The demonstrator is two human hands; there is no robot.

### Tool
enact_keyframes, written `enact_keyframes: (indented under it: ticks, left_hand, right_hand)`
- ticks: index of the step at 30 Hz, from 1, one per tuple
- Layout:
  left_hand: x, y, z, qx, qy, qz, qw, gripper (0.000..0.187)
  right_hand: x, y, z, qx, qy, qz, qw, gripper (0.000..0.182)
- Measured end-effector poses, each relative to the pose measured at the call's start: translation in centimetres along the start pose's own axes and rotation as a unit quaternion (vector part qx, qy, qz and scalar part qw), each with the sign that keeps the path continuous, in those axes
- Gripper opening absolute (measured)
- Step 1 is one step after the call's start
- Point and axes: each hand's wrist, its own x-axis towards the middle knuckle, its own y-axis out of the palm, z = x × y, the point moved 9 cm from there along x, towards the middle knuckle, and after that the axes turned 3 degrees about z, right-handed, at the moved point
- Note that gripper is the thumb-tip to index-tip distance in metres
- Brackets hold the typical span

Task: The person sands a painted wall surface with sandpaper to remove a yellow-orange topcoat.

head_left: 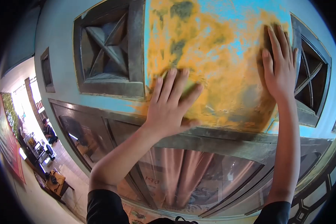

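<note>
An orange and blue patchy wall panel (220, 74) with grey-green smudges fills the upper middle. Against its lower left part my left hand (170, 102) lies with fingers spread; a yellow-green patch shows between finger and thumb, and whether it is a thin pad or part of the wall I cannot tell. At the panel's right edge, beside the right vent frame, my right hand (282, 71) rests flat with fingers stretched upward and slightly apart, with nothing visible in it.
Dark framed vents (106, 48) (311, 78) flank the panel. Below runs a grey wooden beam (220, 143) over glass panes with a pinkish curtain (175, 171) behind. At far left, a person (48, 130) sits by a bright opening, and a brown bag (56, 181) lies on furniture.
</note>
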Motion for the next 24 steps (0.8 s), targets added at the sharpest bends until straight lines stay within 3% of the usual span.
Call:
enact_keyframes:
  ticks: [2,7,12,18,24]
  left_hand:
    - [-1.9,0.6,0.6,0.024,0.016,0.011,1.000,0.083]
    - [1.6,-2.1,5.1,0.013,-0.080,-0.025,0.996,0.076]
    - [-3.4,0.5,1.3,-0.020,-0.095,-0.017,0.995,0.078]
    - [-5.5,0.5,3.8,-0.017,-0.137,0.018,0.990,0.082]
    - [-11.3,2.8,1.5,-0.049,-0.157,0.063,0.984,0.081]
  right_hand:
    - [-2.0,-0.3,1.4,-0.003,0.004,0.038,0.999,0.053]
    - [-7.0,-0.7,4.7,0.030,0.019,0.112,0.993,0.056]
    - [-13.3,-1.0,6.7,0.068,0.048,0.175,0.981,0.060]
    - [-17.9,-1.4,8.1,0.115,0.124,0.194,0.966,0.063]
    - [-21.1,-1.2,10.0,0.145,0.182,0.217,0.948,0.068]
